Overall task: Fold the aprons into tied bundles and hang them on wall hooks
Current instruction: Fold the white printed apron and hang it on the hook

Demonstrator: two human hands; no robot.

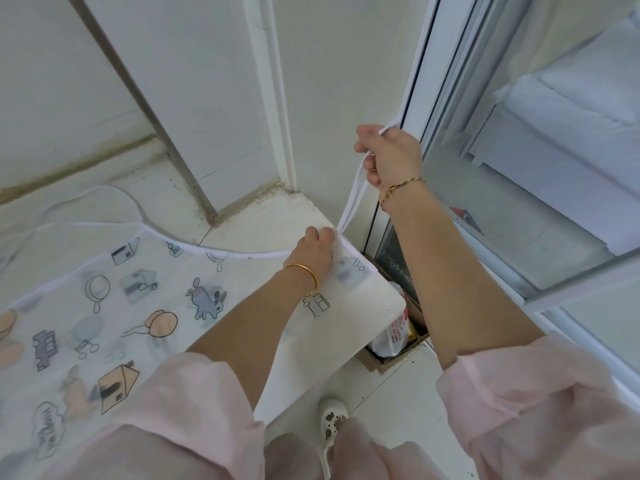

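- The right hand (388, 157) is raised near the window frame (412, 109), fingers curled round the white strap (353, 188) and holding it taut.
- The left hand (317, 249) pinches the apron (145, 306) at its corner, where the strap joins.
- The apron, printed with houses, rabbits and balloons, lies spread flat on the white counter (263, 220).
- A plastic bag (394, 332) sits in a cardboard box (388, 362) on the floor below.
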